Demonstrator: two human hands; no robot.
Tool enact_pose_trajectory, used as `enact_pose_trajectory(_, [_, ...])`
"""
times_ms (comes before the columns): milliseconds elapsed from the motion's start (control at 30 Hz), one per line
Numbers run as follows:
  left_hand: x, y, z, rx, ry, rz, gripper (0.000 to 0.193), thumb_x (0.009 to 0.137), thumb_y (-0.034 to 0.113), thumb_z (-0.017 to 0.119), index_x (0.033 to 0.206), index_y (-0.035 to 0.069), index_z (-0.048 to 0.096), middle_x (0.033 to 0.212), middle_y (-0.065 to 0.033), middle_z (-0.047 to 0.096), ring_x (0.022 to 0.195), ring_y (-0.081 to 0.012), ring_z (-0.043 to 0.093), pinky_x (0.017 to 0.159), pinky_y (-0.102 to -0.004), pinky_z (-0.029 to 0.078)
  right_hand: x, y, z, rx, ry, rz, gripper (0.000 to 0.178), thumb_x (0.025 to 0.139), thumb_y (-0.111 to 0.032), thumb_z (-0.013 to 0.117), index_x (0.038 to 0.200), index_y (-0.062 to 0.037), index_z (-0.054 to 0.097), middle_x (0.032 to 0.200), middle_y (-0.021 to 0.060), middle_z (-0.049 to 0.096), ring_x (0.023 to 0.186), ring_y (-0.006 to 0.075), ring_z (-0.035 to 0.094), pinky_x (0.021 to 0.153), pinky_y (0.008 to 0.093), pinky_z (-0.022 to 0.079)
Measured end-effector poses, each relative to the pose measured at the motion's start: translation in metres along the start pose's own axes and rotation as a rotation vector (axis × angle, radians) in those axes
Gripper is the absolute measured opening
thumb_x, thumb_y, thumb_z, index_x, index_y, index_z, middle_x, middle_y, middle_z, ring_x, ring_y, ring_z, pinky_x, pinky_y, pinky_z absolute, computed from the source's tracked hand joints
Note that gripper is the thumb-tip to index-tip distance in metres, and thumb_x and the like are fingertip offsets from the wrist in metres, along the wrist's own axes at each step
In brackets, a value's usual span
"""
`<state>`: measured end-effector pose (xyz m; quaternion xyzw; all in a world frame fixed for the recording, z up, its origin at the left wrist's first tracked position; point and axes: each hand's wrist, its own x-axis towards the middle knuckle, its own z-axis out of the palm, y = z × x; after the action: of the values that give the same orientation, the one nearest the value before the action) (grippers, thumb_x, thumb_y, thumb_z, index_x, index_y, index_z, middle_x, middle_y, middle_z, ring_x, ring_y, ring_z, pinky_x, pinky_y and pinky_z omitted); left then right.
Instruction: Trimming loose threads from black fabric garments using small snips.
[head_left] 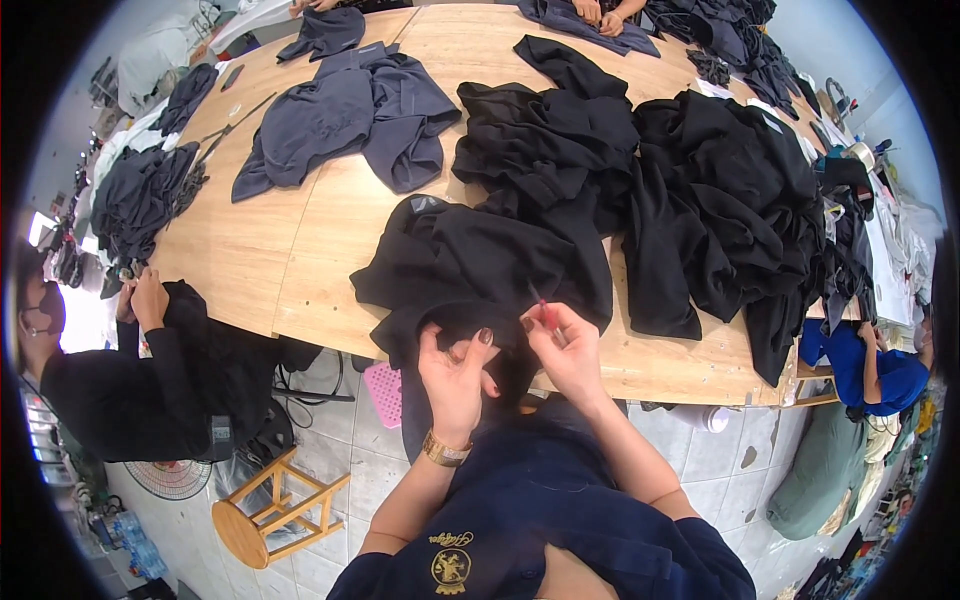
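A black garment (480, 250) lies bunched at the near edge of the table, with part of it hanging over the edge towards me. My left hand (453, 380) is closed on its near folds, thumb raised and fingers partly behind the cloth. Just to the right, my right hand (565, 350) pinches a small red-handled tool (541, 303). Its thin dark tip points up and away, over the black cloth. The exact kind of tool is too small to make out.
More black garments (545, 140) are heaped beyond and to the right (730, 200) on the wooden table (330, 240). Dark grey garments (350, 115) lie farther left. Co-workers' hands (145, 298) handle cloth around the table. A wooden stool (245, 530) and pink plastic basket (383, 393) stand below.
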<state>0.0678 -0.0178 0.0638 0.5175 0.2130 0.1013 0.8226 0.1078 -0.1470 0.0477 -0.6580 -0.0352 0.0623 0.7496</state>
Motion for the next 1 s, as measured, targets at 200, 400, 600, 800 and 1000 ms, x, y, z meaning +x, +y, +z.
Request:
enact_pose_trajectory(200, [0.0, -0.007, -0.007, 0.04, -0.02, 0.077, 0.05, 0.082, 0.002, 0.064, 0.12, -0.002, 0.031, 0.069, -0.002, 0.056, 0.051, -0.0065, 0.055, 0.033, -0.0162, 0.039, 0.001, -0.011, -0.002, -0.658, -0.11, -0.646, 0.03, 0.066, 0.0, 0.065, 0.095, -0.0025, 0.061, 0.073, 0.0101, 0.062, 0.062, 0.0245, 0.062, 0.055, 0.0288, 0.049])
enact_pose_trajectory(400, [-0.002, -0.007, -0.006, 0.228, 0.002, 0.146, 0.05, 0.08, -0.003, 0.063, 0.119, -0.001, 0.032, 0.072, -0.003, 0.059, 0.05, -0.0039, 0.051, 0.035, -0.0155, 0.037, -0.002, -0.019, -0.002, -1.009, -0.203, -0.749, 0.03, 0.062, -0.003, 0.068, 0.091, -0.0061, 0.06, 0.066, 0.0061, 0.06, 0.055, 0.021, 0.06, 0.048, 0.0301, 0.044])
enact_pose_trajectory(600, [-0.001, -0.008, -0.005, 0.074, -0.009, 0.115, 0.048, 0.082, 0.003, 0.065, 0.118, -0.001, 0.034, 0.071, -0.0025, 0.059, 0.055, -0.0059, 0.056, 0.04, -0.0156, 0.04, -0.002, -0.009, 0.0, -0.616, -0.099, -0.54, 0.023, 0.072, -0.003, 0.067, 0.093, -0.0032, 0.058, 0.069, 0.0033, 0.061, 0.053, 0.0117, 0.057, 0.05, 0.0237, 0.043])
enact_pose_trajectory(800, [0.004, -0.001, -0.007, -0.045, 0.013, -0.012, 0.041, 0.084, 0.01, 0.065, 0.114, 0.001, 0.039, 0.073, -0.0023, 0.06, 0.061, -0.0091, 0.061, 0.041, -0.0169, 0.04, -0.007, -0.003, 0.007, 0.085, 0.049, 0.016, 0.011, 0.082, -0.008, 0.064, 0.088, -0.0011, 0.058, 0.068, -0.008, 0.052, 0.06, -0.0014, 0.043, 0.052, 0.0159, 0.035])
enact_pose_trajectory(1000, [0.009, 0.003, -0.013, -0.122, -0.024, -0.143, 0.022, 0.088, 0.017, 0.062, 0.101, 0.01, 0.046, 0.084, -0.0003, 0.061, 0.068, -0.0092, 0.062, 0.045, -0.0166, 0.039, -0.008, -0.004, -0.01, -0.504, -0.022, -0.367, 0.023, 0.076, -0.02, 0.072, 0.074, -0.0027, 0.057, 0.059, 0.0104, 0.052, 0.045, 0.0207, 0.049, 0.045, 0.0288, 0.037])
